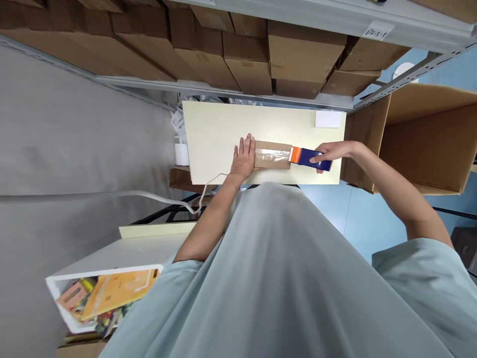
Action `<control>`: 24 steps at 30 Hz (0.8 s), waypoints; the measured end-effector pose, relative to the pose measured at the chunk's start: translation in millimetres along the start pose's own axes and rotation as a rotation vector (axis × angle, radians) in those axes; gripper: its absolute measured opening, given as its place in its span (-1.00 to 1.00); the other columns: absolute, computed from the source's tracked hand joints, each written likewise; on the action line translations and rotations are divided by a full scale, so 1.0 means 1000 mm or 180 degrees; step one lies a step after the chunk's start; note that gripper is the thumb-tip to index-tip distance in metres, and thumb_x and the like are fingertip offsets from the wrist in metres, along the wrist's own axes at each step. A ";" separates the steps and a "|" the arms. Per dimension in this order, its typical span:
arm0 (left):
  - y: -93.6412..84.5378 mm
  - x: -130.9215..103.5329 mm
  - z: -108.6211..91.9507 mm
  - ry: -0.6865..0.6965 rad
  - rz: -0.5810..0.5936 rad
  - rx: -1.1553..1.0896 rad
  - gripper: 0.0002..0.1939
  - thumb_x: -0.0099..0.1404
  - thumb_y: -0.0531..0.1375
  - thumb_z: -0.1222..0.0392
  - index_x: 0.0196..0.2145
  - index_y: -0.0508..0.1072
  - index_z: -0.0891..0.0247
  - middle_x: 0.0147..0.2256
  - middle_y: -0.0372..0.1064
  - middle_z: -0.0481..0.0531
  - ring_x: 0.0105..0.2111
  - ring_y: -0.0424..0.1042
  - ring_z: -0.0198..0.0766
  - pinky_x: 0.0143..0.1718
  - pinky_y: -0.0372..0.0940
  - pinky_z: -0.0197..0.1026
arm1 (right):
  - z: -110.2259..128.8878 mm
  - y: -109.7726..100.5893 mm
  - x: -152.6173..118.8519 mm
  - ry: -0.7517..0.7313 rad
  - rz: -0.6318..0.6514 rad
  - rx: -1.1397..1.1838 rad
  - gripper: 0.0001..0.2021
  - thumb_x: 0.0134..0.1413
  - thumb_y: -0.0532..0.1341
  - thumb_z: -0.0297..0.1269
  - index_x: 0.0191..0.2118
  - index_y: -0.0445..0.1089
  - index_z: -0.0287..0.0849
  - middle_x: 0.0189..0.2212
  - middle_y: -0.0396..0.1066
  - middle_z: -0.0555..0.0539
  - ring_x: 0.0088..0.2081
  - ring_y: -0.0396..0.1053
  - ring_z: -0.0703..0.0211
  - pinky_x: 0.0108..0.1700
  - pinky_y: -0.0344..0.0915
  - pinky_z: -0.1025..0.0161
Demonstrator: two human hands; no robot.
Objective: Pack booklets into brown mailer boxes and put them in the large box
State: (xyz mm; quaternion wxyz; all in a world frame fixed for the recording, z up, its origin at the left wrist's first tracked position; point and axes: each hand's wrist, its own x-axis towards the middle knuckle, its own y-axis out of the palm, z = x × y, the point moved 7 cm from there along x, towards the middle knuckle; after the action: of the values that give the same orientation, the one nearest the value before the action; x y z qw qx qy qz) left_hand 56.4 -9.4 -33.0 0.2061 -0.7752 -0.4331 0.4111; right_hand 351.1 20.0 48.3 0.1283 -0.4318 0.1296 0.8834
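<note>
A small brown cardboard box (273,154) lies on the pale tabletop, with clear shiny tape along its upper face. My left hand (244,158) rests flat against the box's left end, fingers stretched out and the thumb along its near edge. My right hand (326,153) grips a slim dark blue and orange box (315,158). This slim box's orange, white-edged end meets the right end of the cardboard box; whether any of it sits inside I cannot tell.
The cream tabletop (216,129) carries a white stack of paper or cards (328,119) at its far right. Brown cartons (305,49) fill the metal shelf above. A large open carton (425,141) stands right. A white cable (160,199) runs along the left, above a white bin (108,268) of packets.
</note>
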 end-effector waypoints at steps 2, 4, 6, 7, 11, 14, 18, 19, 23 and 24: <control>0.004 0.002 0.004 0.0008 -0.0001 0.0056 0.23 0.34 0.42 -0.21 0.62 -0.14 0.41 0.61 -0.34 0.52 0.60 -0.41 0.44 0.55 -0.35 0.45 | -0.014 -0.003 -0.020 -0.0027 -0.0007 -0.0030 -0.36 0.04 0.44 0.42 -0.30 0.65 -0.18 -0.38 0.67 -0.17 -0.28 0.62 -0.03 -0.10 0.53 0.09; 0.007 0.004 0.007 0.0019 -0.0009 0.0087 0.27 0.33 0.42 -0.26 0.62 -0.16 0.44 0.60 -0.34 0.53 0.60 -0.41 0.45 0.54 -0.33 0.45 | -0.023 -0.004 -0.028 -0.0043 0.0012 -0.0030 -0.40 0.06 0.45 0.39 -0.32 0.65 -0.17 -0.37 0.67 -0.17 -0.27 0.62 -0.04 -0.11 0.53 0.10; 0.010 0.006 0.009 0.0007 0.0033 0.0202 0.36 0.27 0.44 -0.32 0.62 -0.20 0.45 0.60 -0.38 0.55 0.60 -0.41 0.48 0.54 -0.33 0.46 | -0.030 -0.007 -0.025 -0.0054 -0.0042 -0.0020 -0.44 0.04 0.48 0.34 -0.32 0.64 -0.17 -0.37 0.67 -0.16 -0.26 0.62 -0.04 -0.11 0.52 0.10; 0.011 0.006 0.010 -0.0007 0.0066 0.0283 0.41 0.23 0.46 -0.34 0.63 -0.22 0.45 0.60 -0.41 0.56 0.60 -0.42 0.50 0.55 -0.34 0.47 | -0.033 -0.010 -0.021 -0.0046 -0.0095 -0.0003 -0.46 0.02 0.51 0.31 -0.32 0.64 -0.17 -0.37 0.67 -0.15 -0.25 0.62 -0.04 -0.11 0.53 0.10; 0.014 0.009 0.013 -0.0013 0.0138 0.0507 0.55 0.14 0.47 -0.43 0.63 -0.34 0.42 0.60 -0.47 0.55 0.59 -0.43 0.54 0.54 -0.33 0.50 | -0.048 -0.019 -0.004 0.0163 -0.0114 0.0190 -0.46 -0.10 0.59 0.25 -0.31 0.62 -0.18 -0.40 0.65 -0.13 -0.27 0.62 -0.03 -0.11 0.55 0.10; 0.016 0.010 0.015 -0.0002 0.0133 0.0540 0.59 0.11 0.47 -0.47 0.63 -0.36 0.44 0.60 -0.48 0.58 0.59 -0.44 0.56 0.54 -0.34 0.51 | -0.058 -0.016 0.007 0.0322 0.0142 0.0318 -0.40 -0.18 0.61 0.29 -0.33 0.61 -0.19 -0.43 0.64 -0.11 -0.31 0.63 -0.02 -0.13 0.57 0.10; 0.018 0.011 0.018 0.0011 0.0125 0.0575 0.56 0.15 0.44 -0.47 0.62 -0.35 0.49 0.60 -0.50 0.60 0.59 -0.45 0.55 0.54 -0.34 0.49 | -0.064 -0.012 0.019 0.0498 0.0099 0.0144 -0.39 -0.11 0.58 0.32 -0.31 0.61 -0.21 -0.43 0.64 -0.13 -0.33 0.63 0.00 -0.12 0.57 0.10; 0.019 0.012 0.019 0.0014 0.0128 0.0604 0.55 0.16 0.43 -0.47 0.62 -0.35 0.49 0.60 -0.51 0.60 0.59 -0.45 0.54 0.54 -0.34 0.49 | -0.064 -0.011 0.022 0.0581 0.0017 0.0024 -0.41 -0.04 0.55 0.31 -0.30 0.61 -0.22 -0.43 0.65 -0.14 -0.33 0.64 0.00 -0.12 0.56 0.12; 0.023 0.014 0.024 0.0040 0.0152 0.0732 0.50 0.23 0.37 -0.49 0.62 -0.37 0.50 0.60 -0.52 0.59 0.59 -0.44 0.52 0.54 -0.32 0.49 | -0.055 -0.005 0.033 0.0983 -0.0348 -0.0738 -0.57 0.33 0.38 0.12 -0.20 0.62 -0.25 -0.37 0.67 -0.15 -0.28 0.66 -0.01 -0.14 0.51 0.17; 0.024 0.014 0.025 0.0058 0.0148 0.0747 0.49 0.24 0.36 -0.48 0.62 -0.38 0.50 0.60 -0.52 0.59 0.60 -0.44 0.51 0.54 -0.32 0.49 | -0.051 -0.002 0.037 0.1060 -0.0459 -0.0952 -0.62 0.37 0.34 0.04 -0.16 0.62 -0.25 -0.36 0.67 -0.15 -0.27 0.66 -0.02 -0.14 0.50 0.17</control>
State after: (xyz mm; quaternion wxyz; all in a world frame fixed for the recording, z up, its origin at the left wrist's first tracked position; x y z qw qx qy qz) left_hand 51.7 -11.1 -70.1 0.2897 -0.7593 -0.3621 0.4566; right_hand 367.1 8.5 -12.0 0.1025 -0.5939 -0.0145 0.7979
